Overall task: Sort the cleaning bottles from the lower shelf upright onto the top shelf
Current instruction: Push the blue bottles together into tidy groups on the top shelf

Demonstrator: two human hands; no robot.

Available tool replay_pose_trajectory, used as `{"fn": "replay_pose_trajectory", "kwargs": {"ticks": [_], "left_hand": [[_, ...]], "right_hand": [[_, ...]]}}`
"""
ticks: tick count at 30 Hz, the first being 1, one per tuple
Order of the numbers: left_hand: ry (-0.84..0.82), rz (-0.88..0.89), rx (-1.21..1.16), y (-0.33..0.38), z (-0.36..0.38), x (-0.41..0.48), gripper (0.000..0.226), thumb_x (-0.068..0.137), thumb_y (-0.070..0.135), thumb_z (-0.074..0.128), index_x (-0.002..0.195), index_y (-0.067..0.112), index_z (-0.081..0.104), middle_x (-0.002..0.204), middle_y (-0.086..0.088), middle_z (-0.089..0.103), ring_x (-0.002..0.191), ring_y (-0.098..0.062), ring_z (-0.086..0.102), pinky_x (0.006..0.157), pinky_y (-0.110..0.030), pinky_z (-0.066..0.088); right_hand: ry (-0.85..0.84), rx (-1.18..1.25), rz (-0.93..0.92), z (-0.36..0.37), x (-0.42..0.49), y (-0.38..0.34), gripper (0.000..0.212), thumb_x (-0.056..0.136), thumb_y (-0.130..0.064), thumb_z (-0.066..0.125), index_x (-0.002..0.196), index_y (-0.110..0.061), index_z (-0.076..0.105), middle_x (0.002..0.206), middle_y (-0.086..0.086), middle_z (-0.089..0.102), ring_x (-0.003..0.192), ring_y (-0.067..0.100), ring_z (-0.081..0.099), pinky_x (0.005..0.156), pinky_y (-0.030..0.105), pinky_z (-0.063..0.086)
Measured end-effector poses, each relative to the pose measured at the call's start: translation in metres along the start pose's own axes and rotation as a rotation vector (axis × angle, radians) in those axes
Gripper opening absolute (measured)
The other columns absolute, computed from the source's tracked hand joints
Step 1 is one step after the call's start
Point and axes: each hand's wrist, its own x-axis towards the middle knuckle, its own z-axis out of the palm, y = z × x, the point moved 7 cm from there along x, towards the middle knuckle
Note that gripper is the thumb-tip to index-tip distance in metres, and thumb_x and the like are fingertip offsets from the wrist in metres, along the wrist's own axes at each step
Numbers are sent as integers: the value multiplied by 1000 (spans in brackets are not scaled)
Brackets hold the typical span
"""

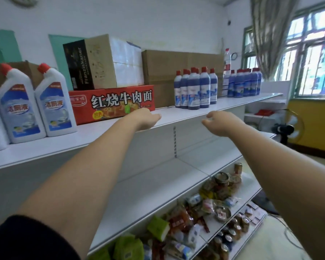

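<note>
Red-capped blue bottles [195,90] are stood upright on the top shelf [178,113]; left hand [148,118] and right hand [220,122] are held empty, relaxed, by its front edge.

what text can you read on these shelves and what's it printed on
"红烧牛肉面": long red cardboard carton.
"Franziskaner": black end of the brown cardboard box.
"洁厕液": white plastic bottles with red caps.
Labels on the dark blue bottles and the lower-shelf packets: too blurred to read.
</note>
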Motion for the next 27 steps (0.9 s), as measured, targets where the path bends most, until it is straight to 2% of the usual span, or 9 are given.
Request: {"fn": "replay_pose_trajectory", "kwargs": {"ticks": [6, 11, 13, 16, 19, 21, 24, 27], "left_hand": [[15, -25, -121, 82, 32, 58, 66, 102, 51, 40, 153, 9, 38, 159, -12, 37, 143, -31, 39, 114, -41, 32], [6, -43, -245, 138, 55, 102, 62, 101, 46, 51, 149, 9, 40, 150, -11, 47, 133, -30, 47, 96, -34, 36], [1, -61, -308, 151, 62, 122, 71, 97, 48, 58, 151, 8, 35, 150, -11, 45, 134, -31, 47, 100, -34, 37], [17, -115, -436, 158, 70, 158, 101, 81, 55, 75, 155, 10, 21, 154, -13, 38, 137, -32, 44, 113, -47, 38], [53, -166, -542, 157, 75, 196, 122, 67, 53, 87, 155, 13, 13, 153, -13, 36, 138, -31, 42, 115, -52, 37], [94, -191, -575, 156, 75, 222, 127, 62, 53, 90, 154, 15, 11, 152, -12, 34, 138, -31, 41, 114, -52, 38], [169, -235, -654, 152, 72, 259, 121, 68, 46, 89, 153, 15, 8, 154, -13, 33, 139, -33, 41, 109, -51, 40], [187, -271, -744, 147, 72, 289, 123, 70, 40, 89, 154, 14, 4, 157, -14, 32, 142, -37, 39, 110, -57, 36]], "right_hand": [[10, -48, 27, -24, 41, 99, 56, 104, -43, 41, 150, -11, 43, 151, 15, 47, 139, 34, 44, 114, 48, 37], [-11, -53, 64, -33, 79, 167, 57, 105, -41, 42, 152, -10, 39, 154, 16, 44, 140, 35, 42, 114, 47, 35], [-21, -40, 77, -32, 95, 187, 58, 105, -41, 42, 152, -8, 38, 155, 16, 42, 141, 35, 40, 115, 47, 34], [-29, -6, 93, -26, 123, 211, 59, 105, -41, 44, 153, -8, 36, 155, 16, 41, 142, 35, 40, 114, 46, 35], [-17, 27, 103, -20, 156, 226, 62, 104, -43, 46, 153, -8, 35, 154, 17, 43, 139, 35, 43, 112, 46, 37], [-4, 57, 107, -15, 183, 233, 63, 103, -44, 48, 153, -8, 35, 152, 17, 45, 137, 35, 46, 110, 46, 40], [3, 124, 101, -6, 226, 237, 66, 102, -47, 49, 153, -9, 33, 151, 18, 47, 134, 35, 48, 107, 46, 44], [-8, 138, 68, 5, 270, 233, 71, 101, -50, 49, 154, -8, 30, 154, 17, 43, 138, 34, 45, 110, 45, 40]]}}
